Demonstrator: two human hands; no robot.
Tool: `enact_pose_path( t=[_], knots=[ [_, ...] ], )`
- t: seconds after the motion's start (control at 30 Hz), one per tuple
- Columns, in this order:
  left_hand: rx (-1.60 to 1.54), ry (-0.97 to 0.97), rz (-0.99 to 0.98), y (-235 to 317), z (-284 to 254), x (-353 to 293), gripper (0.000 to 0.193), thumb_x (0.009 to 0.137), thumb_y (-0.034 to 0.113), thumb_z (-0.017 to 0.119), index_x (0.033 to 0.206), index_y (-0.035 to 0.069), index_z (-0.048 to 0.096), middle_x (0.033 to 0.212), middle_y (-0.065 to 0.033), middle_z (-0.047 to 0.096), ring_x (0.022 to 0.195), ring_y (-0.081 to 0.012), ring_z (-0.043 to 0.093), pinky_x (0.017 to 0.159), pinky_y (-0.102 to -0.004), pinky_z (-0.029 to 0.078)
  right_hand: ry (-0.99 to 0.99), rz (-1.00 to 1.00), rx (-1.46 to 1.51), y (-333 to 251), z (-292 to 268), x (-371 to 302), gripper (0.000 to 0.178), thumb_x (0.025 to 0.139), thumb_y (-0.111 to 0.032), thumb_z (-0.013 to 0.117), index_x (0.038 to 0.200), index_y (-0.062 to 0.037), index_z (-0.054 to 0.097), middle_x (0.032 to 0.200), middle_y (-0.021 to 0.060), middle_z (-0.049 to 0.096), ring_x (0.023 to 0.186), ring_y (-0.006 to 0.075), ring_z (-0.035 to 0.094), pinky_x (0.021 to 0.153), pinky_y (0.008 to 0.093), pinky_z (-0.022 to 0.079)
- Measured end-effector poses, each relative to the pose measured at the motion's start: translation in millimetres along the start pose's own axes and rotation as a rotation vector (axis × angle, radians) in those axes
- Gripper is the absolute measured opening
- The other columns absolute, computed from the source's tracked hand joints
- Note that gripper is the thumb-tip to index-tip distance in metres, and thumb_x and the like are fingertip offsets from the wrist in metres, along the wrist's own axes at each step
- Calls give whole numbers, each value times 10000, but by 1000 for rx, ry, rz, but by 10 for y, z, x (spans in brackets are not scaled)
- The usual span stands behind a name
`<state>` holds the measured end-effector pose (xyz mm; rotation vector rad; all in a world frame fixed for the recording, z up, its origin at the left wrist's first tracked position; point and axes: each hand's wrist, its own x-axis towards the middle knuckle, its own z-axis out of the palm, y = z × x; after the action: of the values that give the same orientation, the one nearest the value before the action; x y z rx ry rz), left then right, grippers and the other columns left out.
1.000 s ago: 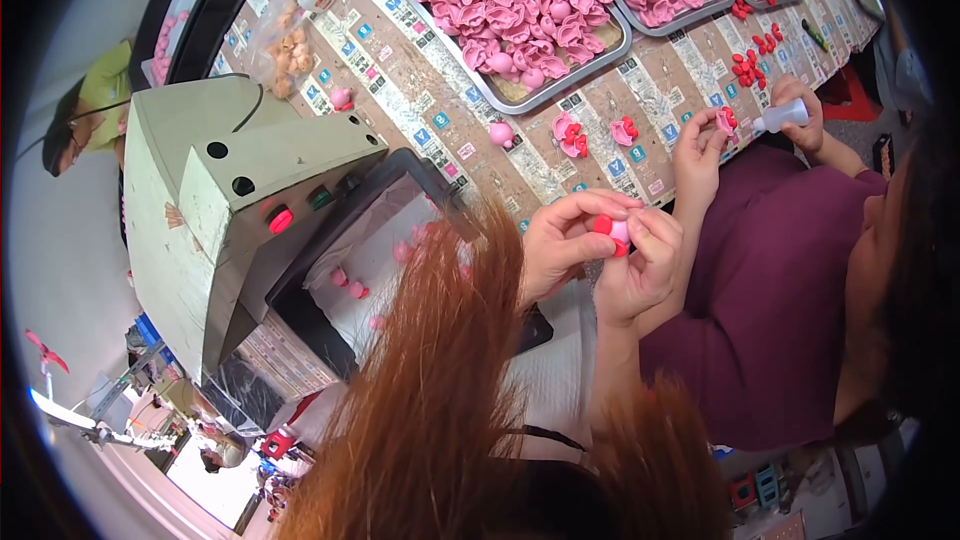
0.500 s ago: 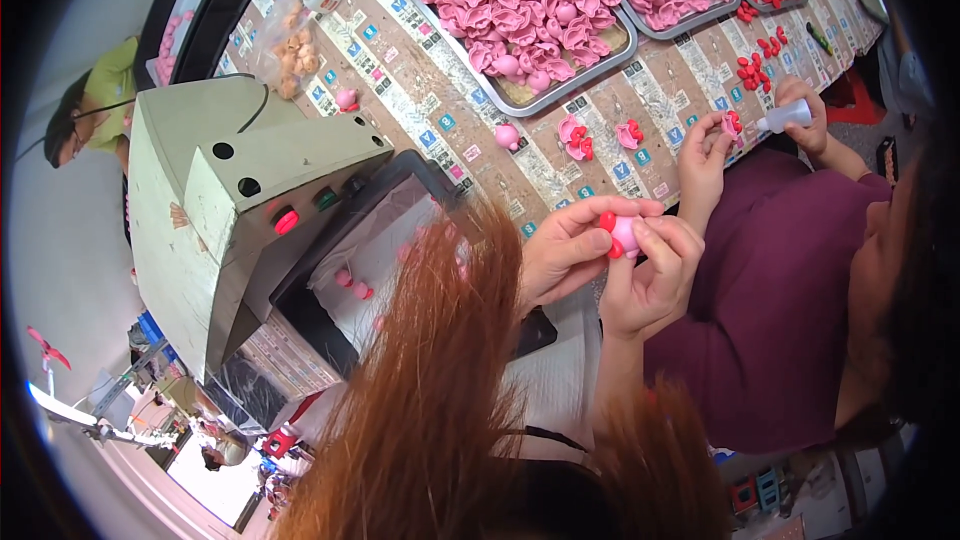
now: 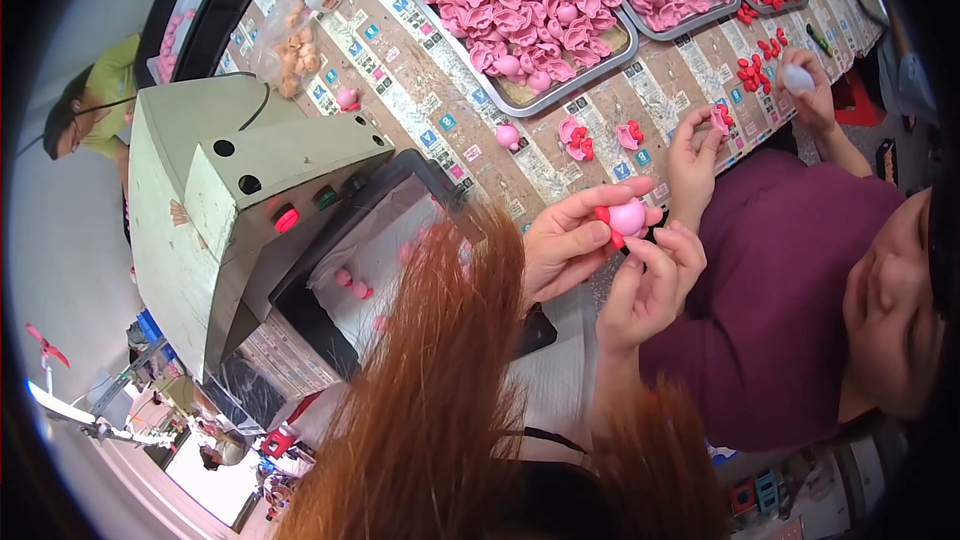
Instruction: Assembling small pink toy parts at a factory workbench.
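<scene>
Paper-covered tabletop (image 3: pixel 470 130) carries a metal tray (image 3: pixel 600 65) of pink shells beside a grey machine (image 3: pixel 230 210). Above its near edge, the left hand (image 3: pixel 570 245) and right hand (image 3: pixel 650 290) pinch a small pink toy piece (image 3: pixel 628 218) with red parts between their fingertips.

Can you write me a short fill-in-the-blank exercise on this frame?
1. The left hand and right hand hold a small toy piece coloured ____.
2. The metal tray is full of ____ pieces.
3. Beside the red button on the machine sits a ____ button.

Missing words: pink; pink; green
</scene>
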<state>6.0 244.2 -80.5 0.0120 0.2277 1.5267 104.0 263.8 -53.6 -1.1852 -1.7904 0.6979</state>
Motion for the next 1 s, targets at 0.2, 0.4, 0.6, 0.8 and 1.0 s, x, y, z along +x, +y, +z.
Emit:
enact_pose_path(
  t=[0.2,0.4,0.6,0.8,1.0],
  knots=[
    [224,65,-29,8,-25,-2,392,814,79,516,1193,73,415,1278,-142,335,1149,-283,377,948,-402,328,-59,-87,-105,-14,0,96,222,653,68,451,781,-44,594,952,98,457,955,282,420,840,369,351],
    [284,118,46,3,-34,1,395,800,114,549,1166,53,414,1228,-158,381,1118,-280,411,944,-398,328,-29,49,-32,13,-5,41,236,660,81,439,796,-34,595,940,107,464,964,285,425,837,375,346],
    [297,118,61,-17,-87,3,302,806,125,543,1084,44,456,1164,-156,424,1072,-267,447,927,-384,340,-31,44,-46,34,21,44,226,658,81,440,780,-33,593,939,105,467,954,285,433,841,376,342],
    [382,110,111,-22,-66,26,272,808,125,539,1057,40,469,1120,-141,441,1046,-259,463,911,-376,348,-23,67,-49,32,20,61,219,656,82,438,767,-25,592,920,104,475,952,282,433,842,379,342],
    [446,132,148,-70,-127,22,257,802,95,533,1045,34,475,1111,-127,448,1029,-244,473,905,-368,351,-3,38,-94,6,28,105,162,697,89,452,746,-15,566,881,97,493,911,250,472,830,351,377]
  ],
)
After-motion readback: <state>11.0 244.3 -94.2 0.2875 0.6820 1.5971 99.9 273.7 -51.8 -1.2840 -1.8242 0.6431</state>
